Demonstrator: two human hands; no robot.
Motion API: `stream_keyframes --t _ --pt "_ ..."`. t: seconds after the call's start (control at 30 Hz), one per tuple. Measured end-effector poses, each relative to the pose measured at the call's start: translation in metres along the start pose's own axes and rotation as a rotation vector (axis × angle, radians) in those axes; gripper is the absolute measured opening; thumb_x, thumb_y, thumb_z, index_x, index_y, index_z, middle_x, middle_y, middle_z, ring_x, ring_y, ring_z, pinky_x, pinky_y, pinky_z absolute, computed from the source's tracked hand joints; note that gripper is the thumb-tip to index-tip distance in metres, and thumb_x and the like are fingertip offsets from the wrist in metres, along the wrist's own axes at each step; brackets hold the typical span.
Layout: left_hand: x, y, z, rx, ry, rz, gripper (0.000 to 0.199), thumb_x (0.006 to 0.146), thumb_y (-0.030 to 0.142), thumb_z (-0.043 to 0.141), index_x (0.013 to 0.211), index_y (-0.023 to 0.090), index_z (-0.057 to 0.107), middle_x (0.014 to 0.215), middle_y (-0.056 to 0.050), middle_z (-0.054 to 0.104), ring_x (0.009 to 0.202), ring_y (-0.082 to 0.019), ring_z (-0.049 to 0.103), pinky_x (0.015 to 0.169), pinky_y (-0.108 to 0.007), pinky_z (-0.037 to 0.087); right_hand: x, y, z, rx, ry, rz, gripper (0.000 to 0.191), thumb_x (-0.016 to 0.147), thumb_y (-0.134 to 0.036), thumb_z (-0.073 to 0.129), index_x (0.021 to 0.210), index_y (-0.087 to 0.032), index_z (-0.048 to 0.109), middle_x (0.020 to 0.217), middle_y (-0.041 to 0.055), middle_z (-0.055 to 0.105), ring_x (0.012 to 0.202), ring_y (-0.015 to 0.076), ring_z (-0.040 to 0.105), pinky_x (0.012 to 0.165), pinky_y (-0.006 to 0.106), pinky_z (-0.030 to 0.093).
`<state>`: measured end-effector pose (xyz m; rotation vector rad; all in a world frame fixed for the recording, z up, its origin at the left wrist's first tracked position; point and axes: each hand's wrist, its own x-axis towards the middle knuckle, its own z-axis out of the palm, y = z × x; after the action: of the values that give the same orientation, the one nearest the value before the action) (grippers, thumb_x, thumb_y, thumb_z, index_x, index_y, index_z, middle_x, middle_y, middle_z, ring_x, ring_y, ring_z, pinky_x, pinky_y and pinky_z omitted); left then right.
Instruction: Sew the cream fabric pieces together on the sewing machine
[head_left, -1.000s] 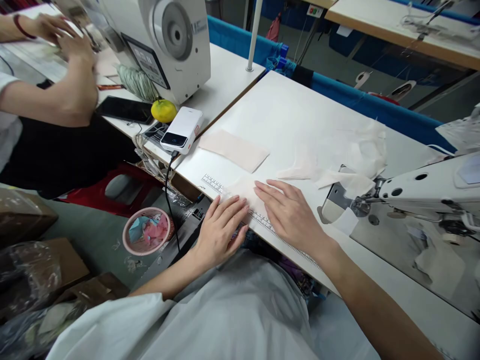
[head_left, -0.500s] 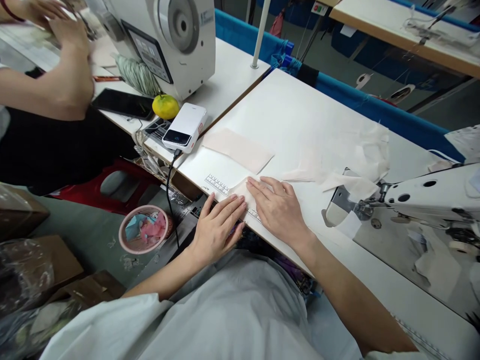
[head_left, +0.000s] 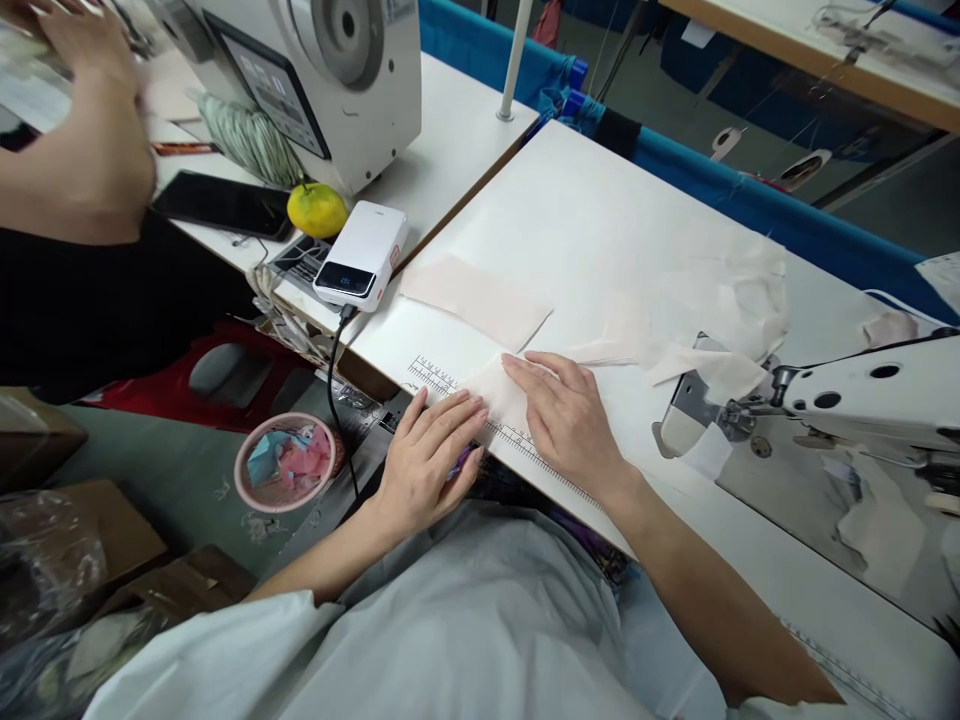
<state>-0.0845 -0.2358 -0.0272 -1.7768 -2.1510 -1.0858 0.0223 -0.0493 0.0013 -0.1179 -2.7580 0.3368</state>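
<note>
A small pale fabric piece (head_left: 498,388) lies flat at the table's front edge, over a printed ruler scale (head_left: 517,440). My left hand (head_left: 427,455) rests with extended fingers on its left side, fingertips on the cloth. My right hand (head_left: 566,415) lies on its right side, fingers stretched out and pressing down. Just beyond them is a larger pale pink fabric panel (head_left: 476,298). To its right, a stack of thin pale pieces (head_left: 615,335) sits near the sewing machine (head_left: 862,390).
A white power bank (head_left: 364,255) with a black cable, a yellow fruit (head_left: 316,210) and a dark phone (head_left: 225,205) lie to the left. Behind them stands another sewing machine (head_left: 352,100). A co-worker's arm (head_left: 97,150) is at the far left. A pink basket (head_left: 285,462) holds scraps below.
My right hand has shifted slightly right across the cloth, uncovering more of it and the ruler scale. My left hand stays nearly in place. The view has tilted a little.
</note>
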Motion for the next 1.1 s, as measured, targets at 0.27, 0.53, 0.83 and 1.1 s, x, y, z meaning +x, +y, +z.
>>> stream_keyframes --t 0.27,0.53,0.83,1.1 --pt "0.005 -0.006 -0.001 0.022 -0.043 0.025 0.043 0.092 0.018 0.056 0.135 0.019 0.052 0.131 -0.009 0.066 0.123 -0.021 0.061 0.121 -0.043 0.024 0.007 -0.003 0.004 -0.085 -0.061 0.042 0.053 0.091 -0.005 0.042 0.143 -0.014 0.047 0.124 0.0086 0.069 0.127 0.0255 0.050 0.099 0.042 0.036" --pt "0.003 -0.008 -0.001 -0.012 -0.042 0.032 0.040 0.092 0.016 0.055 0.132 0.019 0.053 0.131 -0.010 0.066 0.126 -0.022 0.059 0.120 -0.046 0.026 0.005 0.000 0.004 -0.053 -0.050 0.036 0.058 0.090 -0.005 0.043 0.147 -0.016 0.042 0.129 0.0082 0.067 0.129 0.0253 0.050 0.100 0.043 0.038" --pt "0.001 -0.007 0.000 -0.014 0.076 -0.011 0.039 0.089 0.013 0.058 0.127 0.022 0.057 0.120 -0.009 0.071 0.112 -0.022 0.064 0.114 -0.050 0.037 -0.005 0.010 -0.019 -0.025 0.144 0.062 0.049 0.091 -0.006 0.044 0.136 -0.023 0.053 0.122 0.0070 0.070 0.119 0.0254 0.059 0.098 0.044 0.042" --pt "-0.003 -0.014 0.001 0.042 0.125 -0.039 0.041 0.086 0.011 0.061 0.126 0.021 0.058 0.119 -0.010 0.070 0.111 -0.025 0.062 0.110 -0.053 0.040 -0.027 0.026 -0.058 -0.108 0.182 0.117 0.040 0.092 -0.008 0.046 0.126 -0.025 0.060 0.112 0.0054 0.073 0.113 0.0250 0.063 0.095 0.043 0.043"
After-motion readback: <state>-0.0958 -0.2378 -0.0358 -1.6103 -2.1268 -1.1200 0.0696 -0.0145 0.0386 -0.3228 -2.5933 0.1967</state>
